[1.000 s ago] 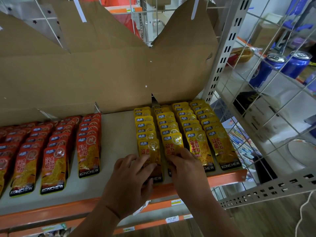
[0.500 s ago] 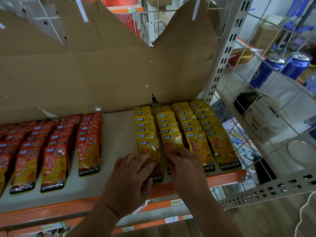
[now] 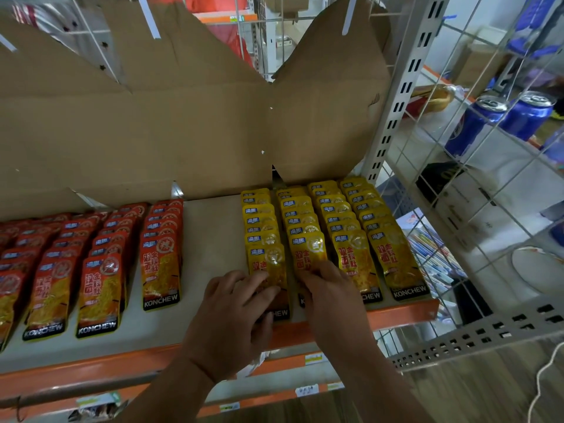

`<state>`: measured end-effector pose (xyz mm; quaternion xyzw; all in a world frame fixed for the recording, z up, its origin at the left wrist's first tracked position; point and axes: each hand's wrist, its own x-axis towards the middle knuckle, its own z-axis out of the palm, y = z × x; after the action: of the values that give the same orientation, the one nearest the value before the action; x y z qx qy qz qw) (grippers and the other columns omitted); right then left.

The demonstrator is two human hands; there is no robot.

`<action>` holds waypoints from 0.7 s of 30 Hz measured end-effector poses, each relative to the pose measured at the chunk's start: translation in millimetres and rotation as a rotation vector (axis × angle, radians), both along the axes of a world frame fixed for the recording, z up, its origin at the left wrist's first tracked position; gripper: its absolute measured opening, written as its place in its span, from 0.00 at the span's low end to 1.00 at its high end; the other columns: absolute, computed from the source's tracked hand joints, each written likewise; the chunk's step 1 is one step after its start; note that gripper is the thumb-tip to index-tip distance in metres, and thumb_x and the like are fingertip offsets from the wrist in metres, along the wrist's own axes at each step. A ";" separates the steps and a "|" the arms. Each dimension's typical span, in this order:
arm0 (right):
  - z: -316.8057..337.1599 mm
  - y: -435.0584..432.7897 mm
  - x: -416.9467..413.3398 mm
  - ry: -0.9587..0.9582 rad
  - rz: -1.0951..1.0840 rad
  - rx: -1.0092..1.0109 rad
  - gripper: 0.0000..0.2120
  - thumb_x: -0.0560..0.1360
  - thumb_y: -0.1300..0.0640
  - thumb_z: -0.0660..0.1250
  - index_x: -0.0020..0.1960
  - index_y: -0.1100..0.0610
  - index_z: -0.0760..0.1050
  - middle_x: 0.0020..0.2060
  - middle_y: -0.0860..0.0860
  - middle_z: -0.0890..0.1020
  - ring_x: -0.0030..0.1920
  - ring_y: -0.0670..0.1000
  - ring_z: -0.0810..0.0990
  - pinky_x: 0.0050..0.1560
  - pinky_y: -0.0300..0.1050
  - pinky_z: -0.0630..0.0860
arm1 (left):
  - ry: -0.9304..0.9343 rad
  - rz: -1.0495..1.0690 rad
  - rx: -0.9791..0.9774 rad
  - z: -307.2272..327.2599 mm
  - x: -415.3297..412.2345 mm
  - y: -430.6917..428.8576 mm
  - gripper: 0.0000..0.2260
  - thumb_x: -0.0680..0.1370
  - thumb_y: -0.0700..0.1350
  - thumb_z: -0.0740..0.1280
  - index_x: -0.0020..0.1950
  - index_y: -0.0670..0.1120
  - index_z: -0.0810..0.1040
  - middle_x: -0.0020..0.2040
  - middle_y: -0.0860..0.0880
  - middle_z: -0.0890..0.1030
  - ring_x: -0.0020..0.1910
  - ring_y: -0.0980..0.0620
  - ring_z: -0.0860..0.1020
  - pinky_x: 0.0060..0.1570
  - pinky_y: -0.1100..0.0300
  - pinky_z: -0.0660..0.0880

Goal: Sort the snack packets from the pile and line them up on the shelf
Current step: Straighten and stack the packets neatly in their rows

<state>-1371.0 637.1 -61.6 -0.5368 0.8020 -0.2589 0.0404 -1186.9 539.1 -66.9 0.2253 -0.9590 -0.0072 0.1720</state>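
Several rows of yellow snack packets [image 3: 393, 257] lie overlapped on the right part of the shelf [image 3: 213, 239]. Rows of red snack packets [image 3: 160, 267] fill the left part. My left hand [image 3: 235, 319] lies flat, fingers spread, on the front packet of the leftmost yellow row [image 3: 268, 264]. My right hand [image 3: 332, 297] rests with straight fingers on the front packet of the second yellow row [image 3: 308, 254]. Neither hand curls round a packet.
A cut brown cardboard sheet [image 3: 189, 123] stands as the back wall of the shelf. A grey perforated upright [image 3: 396, 111] and wire mesh [image 3: 488, 209] close the right side, with blue cans [image 3: 470, 126] behind. An orange front rail [image 3: 403, 312] edges the shelf.
Both hands stay on the front yellow packets; the fingers have shifted only slightly. The camera view has barely moved.
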 end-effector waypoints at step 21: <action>29.7 -12.5 36.0 -0.111 0.134 -0.106 0.17 0.72 0.55 0.75 0.61 0.54 0.81 0.58 0.50 0.79 0.56 0.53 0.79 0.54 0.42 0.73 | 0.259 0.376 0.133 28.6 36.2 8.0 0.26 0.74 0.59 0.67 0.70 0.51 0.76 0.68 0.49 0.77 0.65 0.43 0.74 0.60 0.45 0.72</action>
<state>-1335.0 624.7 -31.9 -0.5755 0.7461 -0.3268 0.0735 -1150.8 547.1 -38.3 0.4082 -0.8674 -0.0668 0.2766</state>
